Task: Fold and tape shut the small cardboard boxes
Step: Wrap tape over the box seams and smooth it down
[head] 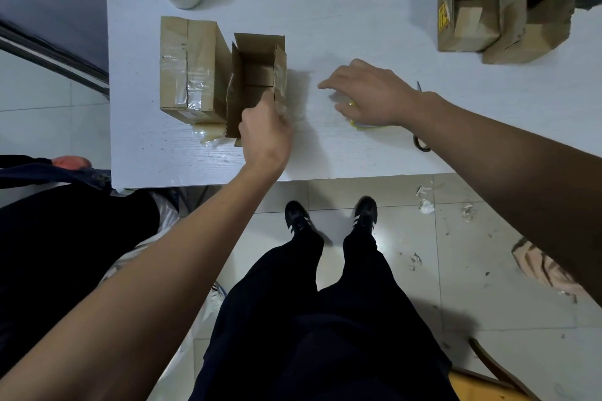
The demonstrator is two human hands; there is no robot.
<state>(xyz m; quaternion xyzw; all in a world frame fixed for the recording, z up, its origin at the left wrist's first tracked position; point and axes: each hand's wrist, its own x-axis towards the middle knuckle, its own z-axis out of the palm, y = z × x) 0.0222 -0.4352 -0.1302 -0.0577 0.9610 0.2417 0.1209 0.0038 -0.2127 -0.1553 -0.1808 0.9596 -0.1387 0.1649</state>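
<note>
A person's left hand point(265, 127) grips the near wall of an open cardboard box point(257, 81) standing toward the tabletop's point(358, 19) left edge, touching a taped box point(190, 70). The right hand point(368, 94) rests on a tape roll point(356, 124) near the front edge, fingers spread; scissors point(422, 140) lie beside it.
</note>
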